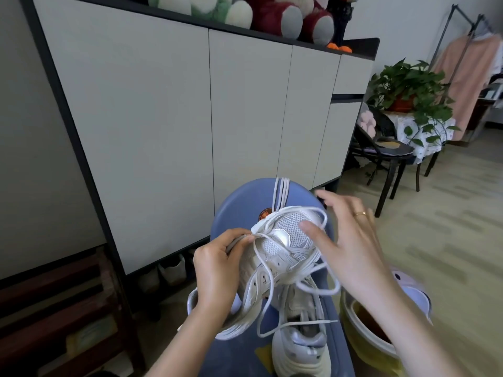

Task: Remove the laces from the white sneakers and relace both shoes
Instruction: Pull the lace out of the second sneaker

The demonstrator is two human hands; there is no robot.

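Over the round blue plastic stool (239, 202), the left hand (217, 270) pinches the limp, light white flat lace (261, 270) of the white mesh sneaker (283, 240), best gripped near its stiff tip, while the right hand (351, 240) hovers spread and holds nothing.

One sneaker (280, 257) is held above the stool (245, 205), between the left hand (217, 270) and right hand (351, 240). A second sneaker (299, 346) stands on the stool's near edge, below the first. Spare laces (280, 193) hang over the far edge. Behind stands a cabinet (168, 118).
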